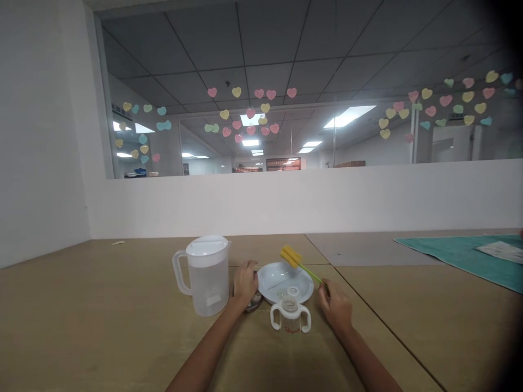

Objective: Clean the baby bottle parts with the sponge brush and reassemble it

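My right hand is closed around the green handle of a bottle brush. The brush's yellow sponge head points up and left, over the far rim of a white bowl. My left hand lies at the bowl's left side, over a small dark dish that it partly covers; its fingers stretch forward. In front of the white bowl stands a clear baby bottle with two white handles, red print and no lid on its mouth. A small white ring-shaped part sits just behind the bottle.
A translucent pitcher with a white lid stands left of my left hand. At the far right lies a green cloth with a white packet on it. A low wall and a window with heart stickers are behind the table.
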`<state>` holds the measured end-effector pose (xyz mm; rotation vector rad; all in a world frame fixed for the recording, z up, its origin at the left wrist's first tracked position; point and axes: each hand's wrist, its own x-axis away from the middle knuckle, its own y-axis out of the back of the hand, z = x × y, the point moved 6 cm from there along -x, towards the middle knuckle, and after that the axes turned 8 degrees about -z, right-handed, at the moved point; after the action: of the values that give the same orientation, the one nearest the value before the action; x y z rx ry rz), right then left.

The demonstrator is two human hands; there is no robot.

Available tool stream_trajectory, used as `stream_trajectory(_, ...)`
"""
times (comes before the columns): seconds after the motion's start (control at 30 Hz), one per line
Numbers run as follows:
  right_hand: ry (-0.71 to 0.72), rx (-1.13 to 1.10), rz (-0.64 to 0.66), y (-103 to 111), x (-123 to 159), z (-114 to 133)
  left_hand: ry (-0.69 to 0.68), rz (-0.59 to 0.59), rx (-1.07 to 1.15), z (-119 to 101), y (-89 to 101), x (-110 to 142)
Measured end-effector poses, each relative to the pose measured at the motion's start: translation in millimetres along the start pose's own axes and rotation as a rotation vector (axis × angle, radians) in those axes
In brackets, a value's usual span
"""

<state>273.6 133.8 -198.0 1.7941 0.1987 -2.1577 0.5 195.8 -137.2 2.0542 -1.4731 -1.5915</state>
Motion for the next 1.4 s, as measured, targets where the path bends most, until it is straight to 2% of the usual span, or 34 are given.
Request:
stream_trajectory(0.1,-0.023,0.001,-0.011,1,-1,-1,-0.075,0.138,0.075,-31,-14.6,-2)
stream_trajectory(0.17,-0.04,0.011,-0.02,2,-1,-3,-0.079,0.241,0.102,-44,-28.7,1)
stream_trajectory(0.3,-0.048,0.014,-0.032,2,0,-4,0.021,0.401,0.117,-46,-52.4,7)
stream_trajectory(0.4,-0.041,0.007,-0.022,1,0,-3,0.093,0.44,0.159,-42,-57.3,7)
stream_trajectory(0.57,-0.086,-0.004,-0.022,5,-2,-2,0.168,0.336,0.349,-40,-43.0,-7)
stream_trajectory(0.7,-0.01,-0.118,-0.023,8,-4,6,0.253,0.303,0.586,-42,-29.8,-15)
stream_trajectory(0.83,0.055,-0.179,-0.084,12,-4,12,0.284,0.283,0.803,-47,-17.9,-15)
stream_trajectory(1.0,0.061,-0.145,-0.078,10,-5,14,0.282,0.175,0.929,-49,-10.3,-9)
stream_trajectory(1.13,0.067,-0.07,-0.068,10,-6,15,0.246,0.088,0.926,-45,-10.8,-13)
stream_trajectory(1.23,0.071,-0.096,-0.03,10,-5,15,0.198,0.051,0.846,-38,-10.6,-16)
stream_trajectory(1.3,0.039,-0.145,-0.034,11,-4,13,0.167,0.021,0.752,-27,-7.1,-14)
stream_trajectory(1.4,-0.084,-0.159,-0.087,15,-4,3,0.145,-0.053,0.569,-4,5.3,-4)
